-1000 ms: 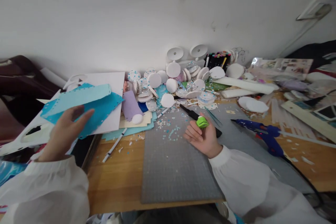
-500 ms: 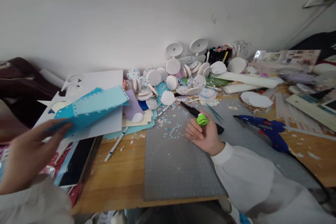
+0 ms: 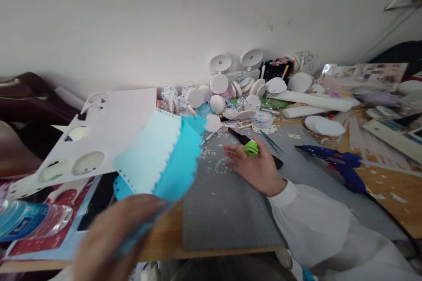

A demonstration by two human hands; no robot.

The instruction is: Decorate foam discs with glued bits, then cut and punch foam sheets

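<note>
My left hand point(image 3: 115, 232) is close to the camera at the lower left, blurred, gripping blue paper sheets point(image 3: 161, 158) with punched edges, lifted over the table's front edge beside the grey cutting mat point(image 3: 217, 210). My right hand point(image 3: 255, 167) rests on the mat, fingers partly stretched toward the left, with a small green hole punch point(image 3: 250, 148) held at its top. A black craft knife point(image 3: 244, 138) lies just behind that hand. Small paper punch-outs point(image 3: 214, 160) are scattered on the mat by the fingers.
A white foam board with round cut-outs point(image 3: 105, 127) lies at the left. Several white foam discs point(image 3: 217, 103) pile up by the wall. A blue glue gun point(image 3: 332, 162) with its cord lies at the right. A plastic bottle point(image 3: 29, 219) sits at far left.
My left hand has pulled the blue sheets off the white board, toward me and rightward, next to the mat. My right hand has spread its fingers a little, still holding the punch.
</note>
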